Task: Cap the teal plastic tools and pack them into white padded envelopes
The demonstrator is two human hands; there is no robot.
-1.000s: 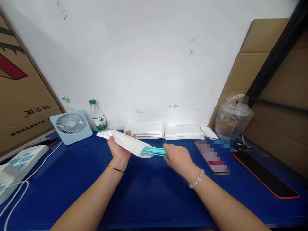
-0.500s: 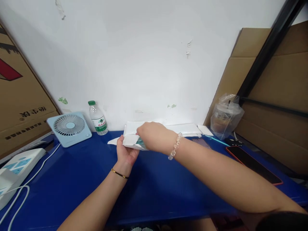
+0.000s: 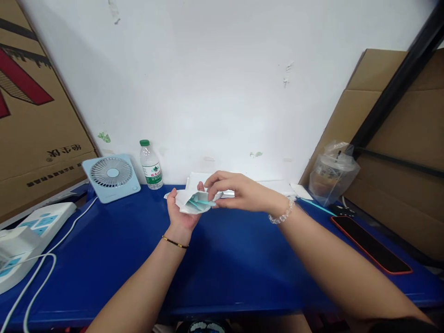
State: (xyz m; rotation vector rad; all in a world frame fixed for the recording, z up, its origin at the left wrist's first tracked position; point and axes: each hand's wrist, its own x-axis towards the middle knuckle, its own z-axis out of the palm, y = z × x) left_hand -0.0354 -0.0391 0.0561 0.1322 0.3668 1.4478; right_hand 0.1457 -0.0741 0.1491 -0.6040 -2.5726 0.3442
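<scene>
My left hand [image 3: 182, 215] is wrapped round a white pouch [image 3: 182, 199] from below and the left side, its mouth gaping towards me. Inside the mouth show thin teal pieces [image 3: 199, 203], whose exact kind I cannot make out. At the pouch's right end my right hand [image 3: 232, 192] is curled, with thumb and fingertips closed about the tip of a teal piece. Behind both hands, white flat packets [image 3: 274, 187] lie along the wall, partly hidden by my right hand.
A light blue fan [image 3: 111, 178] and a water bottle [image 3: 151, 166] stand at the left, beyond a power strip [image 3: 45, 226] with white cables. On the right are a bagged drink cup [image 3: 331, 173], a teal stick [image 3: 317, 206] and a phone [image 3: 371, 245]. Cardboard flanks both sides.
My right hand has drawn back to the right from over the pouch, uncovering its open mouth and the teal pieces. The view has shifted slightly, moving the surroundings to the right.
</scene>
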